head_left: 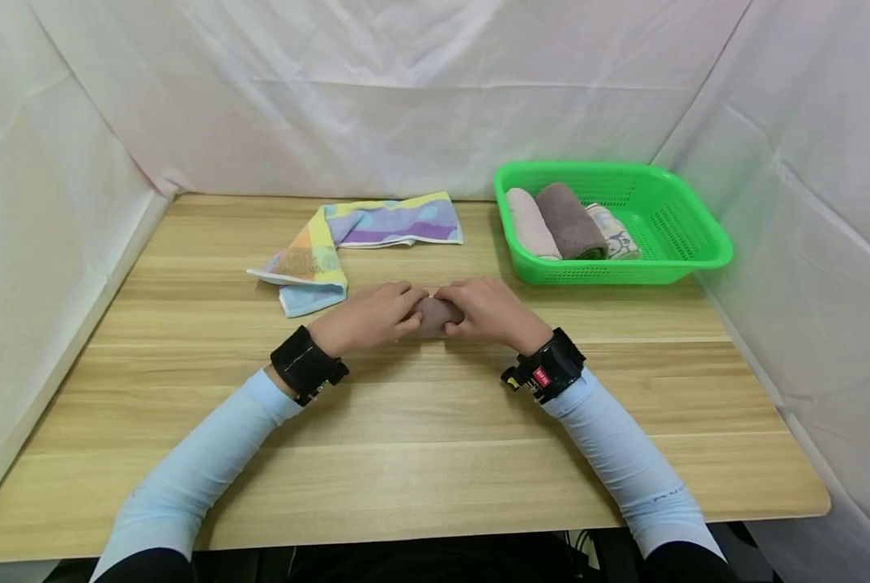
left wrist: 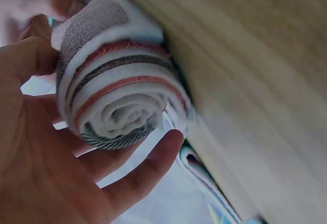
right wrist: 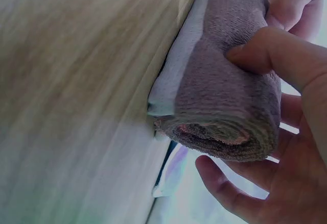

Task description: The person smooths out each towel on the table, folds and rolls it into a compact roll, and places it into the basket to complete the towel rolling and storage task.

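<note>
A rolled-up towel (head_left: pixel 431 318), mauve-brown outside, lies on the table between both hands. My left hand (head_left: pixel 371 317) grips its left end, thumb on the near side and fingers curved over the far side. At the other end, my right hand (head_left: pixel 495 312) holds the roll the same way, its thumb (right wrist: pixel 253 50) pressing into the cloth. White, red and dark layers spiral at the end of the roll (left wrist: pixel 122 91) in the left wrist view. A pale hem (right wrist: pixel 179 71) runs along the roll by the tabletop in the right wrist view.
Behind the left hand lies a loosely folded multicoloured towel (head_left: pixel 391 223). A green basket (head_left: pixel 686 235) at the back right holds a pale rolled towel (head_left: pixel 531 225), a brown one (head_left: pixel 569 223) and a patterned one (head_left: pixel 613 233). White cloth walls (head_left: pixel 406 97) surround the wooden table (head_left: pixel 420 470).
</note>
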Available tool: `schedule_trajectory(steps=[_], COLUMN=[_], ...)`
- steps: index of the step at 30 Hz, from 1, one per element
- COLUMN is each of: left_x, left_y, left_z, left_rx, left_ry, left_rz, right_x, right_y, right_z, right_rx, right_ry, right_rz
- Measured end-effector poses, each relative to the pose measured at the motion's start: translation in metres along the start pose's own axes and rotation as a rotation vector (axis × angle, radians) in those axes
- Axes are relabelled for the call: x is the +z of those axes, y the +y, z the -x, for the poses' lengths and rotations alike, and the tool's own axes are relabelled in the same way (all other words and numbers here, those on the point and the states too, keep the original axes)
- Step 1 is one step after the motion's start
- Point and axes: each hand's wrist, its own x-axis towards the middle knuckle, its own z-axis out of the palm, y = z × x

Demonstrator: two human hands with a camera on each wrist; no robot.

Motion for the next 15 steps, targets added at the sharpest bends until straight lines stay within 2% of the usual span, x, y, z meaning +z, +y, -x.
schedule_trajectory(steps=[2,6,15], left_x=[-0.001,0.000,0.004], left_y=[0.001,0.002,0.003], left_z=[0.001,0.003,0.004], left_rx=[0.001,0.016,0.088], left_ry=[-0.004,-0.006,0.087], left_rz=[-0.017,-0.072,-0.160], right_x=[0.002,0.006,0.008], right_y=[0.003,0.009,0.021], right_z=[0.000,-0.001,0.001], right_rx=[0.008,0.037,0.024], right_ry=[-0.020,-0.070,-0.182], right_rz=[-0.029,-0.156,-0.602])
